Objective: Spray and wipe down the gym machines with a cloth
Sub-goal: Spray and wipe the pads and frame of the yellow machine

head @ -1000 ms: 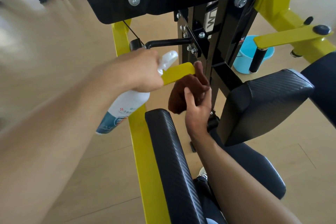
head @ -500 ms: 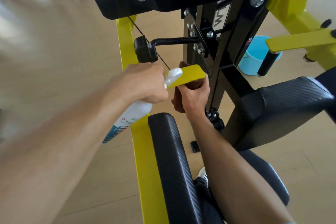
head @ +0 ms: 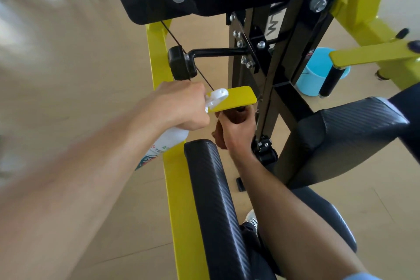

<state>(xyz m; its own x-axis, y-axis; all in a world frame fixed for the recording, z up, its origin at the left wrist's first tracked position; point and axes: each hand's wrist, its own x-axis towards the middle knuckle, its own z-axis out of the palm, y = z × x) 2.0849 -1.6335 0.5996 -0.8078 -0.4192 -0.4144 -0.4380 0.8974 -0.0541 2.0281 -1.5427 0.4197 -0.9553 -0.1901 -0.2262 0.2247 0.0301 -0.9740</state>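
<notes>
Up on the black frame (head: 284,88), a white strip reads "WL". Left hand (head: 179,107) is wrapped round the spray bottle (head: 168,141), label print too blurred to read. Right hand (head: 236,129) clutches the brown cloth (head: 237,116) just under the yellow plate (head: 236,98).

left hand (head: 179,104) holding spray bottle (head: 168,141) left of lever plate (head: 236,98); right hand (head: 236,129) with cloth (head: 236,116) under plate. pad (head: 216,200) below; bucket (head: 316,70) far right, behind frame (head: 279,57).
</notes>
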